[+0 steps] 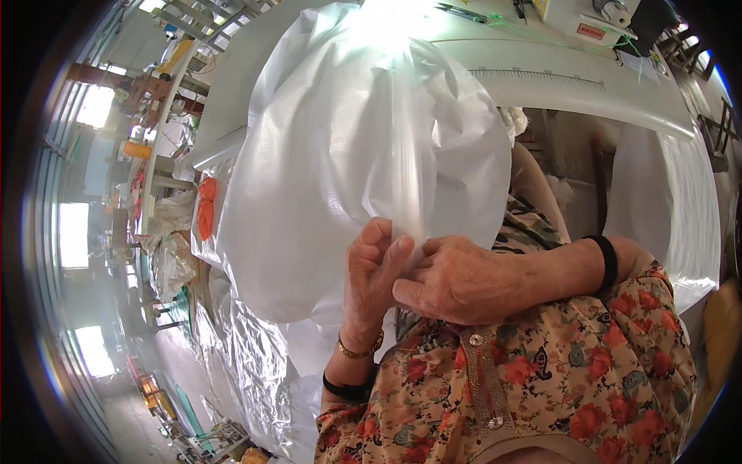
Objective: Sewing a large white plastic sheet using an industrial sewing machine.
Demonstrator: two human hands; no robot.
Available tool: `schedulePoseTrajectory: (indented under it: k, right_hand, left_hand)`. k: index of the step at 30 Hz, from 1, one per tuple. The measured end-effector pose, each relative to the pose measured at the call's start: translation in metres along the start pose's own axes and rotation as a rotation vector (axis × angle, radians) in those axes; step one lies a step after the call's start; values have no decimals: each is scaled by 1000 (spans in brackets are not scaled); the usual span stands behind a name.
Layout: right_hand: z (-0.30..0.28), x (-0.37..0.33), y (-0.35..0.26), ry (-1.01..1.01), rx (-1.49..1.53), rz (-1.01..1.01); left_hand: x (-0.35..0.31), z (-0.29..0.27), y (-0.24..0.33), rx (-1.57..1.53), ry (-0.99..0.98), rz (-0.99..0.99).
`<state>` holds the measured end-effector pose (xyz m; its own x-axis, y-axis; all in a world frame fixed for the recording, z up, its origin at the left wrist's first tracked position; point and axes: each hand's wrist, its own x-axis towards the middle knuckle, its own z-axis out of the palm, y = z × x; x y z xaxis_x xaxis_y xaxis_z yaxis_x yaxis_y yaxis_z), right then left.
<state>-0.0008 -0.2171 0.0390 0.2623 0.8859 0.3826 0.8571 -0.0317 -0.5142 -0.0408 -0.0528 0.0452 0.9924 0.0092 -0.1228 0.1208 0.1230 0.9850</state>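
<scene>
A large sheet of translucent white plastic (309, 178) spreads over the table edge and hangs down in front of me. A gathered, folded strip of it runs from the bright spot at the top down to my fingers. My left hand (375, 267) pinches the strip's lower end between thumb and fingers. Close against it, my right hand (464, 280) has its fingers curled on the same end from the right. The two hands nearly touch. Their fingertips partly hide the edge of the sheet.
A white sewing machine (591, 22) stands at the back right of the table (533, 58), whose front edge bears a ruler scale. Small thread snips (461, 12) lie near the machine. An orange bundle (206, 207) sits at left, above crumpled shiny film (251, 363). More white sheeting hangs at right.
</scene>
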Motion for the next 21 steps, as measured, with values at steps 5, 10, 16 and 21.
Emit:
schedulePoseTrajectory:
  k: [5,10,16,21]
  right_hand:
    - [-2,-6,15,310,75,-122]
    - [24,21,66,992,274,431]
    - [28,47,65,-269,270,177]
    - [8,-6,87,534,17,216]
  left_hand:
    - [-1,-17,1,86,114,4]
    - [3,-12,16,10,196,77]
    - [-1,-15,15,-62,250,49]
    - [-2,-20,9,-55,201,29]
